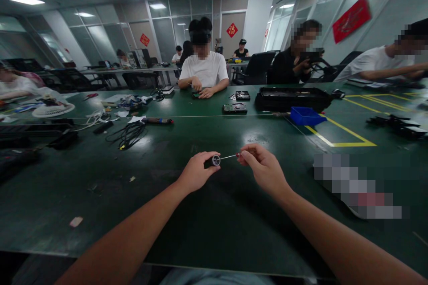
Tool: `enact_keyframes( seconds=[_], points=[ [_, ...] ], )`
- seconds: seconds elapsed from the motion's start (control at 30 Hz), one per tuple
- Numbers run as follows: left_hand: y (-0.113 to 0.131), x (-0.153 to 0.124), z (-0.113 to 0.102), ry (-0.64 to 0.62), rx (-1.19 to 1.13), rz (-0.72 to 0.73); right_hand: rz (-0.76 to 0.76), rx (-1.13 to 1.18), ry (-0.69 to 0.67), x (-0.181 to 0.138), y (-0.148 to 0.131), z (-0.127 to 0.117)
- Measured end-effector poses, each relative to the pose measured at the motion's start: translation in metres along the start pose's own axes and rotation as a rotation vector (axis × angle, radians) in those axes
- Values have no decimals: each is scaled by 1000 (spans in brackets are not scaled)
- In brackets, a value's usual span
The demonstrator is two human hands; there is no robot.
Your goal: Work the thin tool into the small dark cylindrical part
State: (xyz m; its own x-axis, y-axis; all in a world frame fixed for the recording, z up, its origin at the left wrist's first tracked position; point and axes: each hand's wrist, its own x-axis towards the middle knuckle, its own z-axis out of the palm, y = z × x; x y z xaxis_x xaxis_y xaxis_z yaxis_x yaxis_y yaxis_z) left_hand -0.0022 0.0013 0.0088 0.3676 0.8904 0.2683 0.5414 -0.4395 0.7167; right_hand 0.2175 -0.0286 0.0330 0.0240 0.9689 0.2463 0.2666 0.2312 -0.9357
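My left hand [196, 171] is closed around a small dark cylinder [216, 160] whose round, pale-rimmed end faces right. Between thumb and fingers, my right hand [262, 164] grips a screwdriver [230, 156] by its red handle. Its thin metal shaft points left, and the tip reaches the open end of the cylinder. Whether the tip sits on a screw inside is too small to tell. Both hands are above the green tabletop [214, 231], close to each other.
A blue bin [306, 116] stands right of centre before a long black tray [294, 98]. Hard drives [234, 108] lie ahead. Black cables [129, 136] and a corded tool [157, 120] are at left. Across the table, a person in white [203, 69] works.
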Motion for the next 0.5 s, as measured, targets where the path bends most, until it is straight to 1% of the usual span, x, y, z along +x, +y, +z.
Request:
enact_keyframes(
  seconds=[0.37,0.5],
  points=[
    [1,-1,-1,4,12,18,1,-49,10,0,-1,-1],
    [0,0,-2,-4,33,28,-16,-168,-2,-1,-5,-3]
  ],
)
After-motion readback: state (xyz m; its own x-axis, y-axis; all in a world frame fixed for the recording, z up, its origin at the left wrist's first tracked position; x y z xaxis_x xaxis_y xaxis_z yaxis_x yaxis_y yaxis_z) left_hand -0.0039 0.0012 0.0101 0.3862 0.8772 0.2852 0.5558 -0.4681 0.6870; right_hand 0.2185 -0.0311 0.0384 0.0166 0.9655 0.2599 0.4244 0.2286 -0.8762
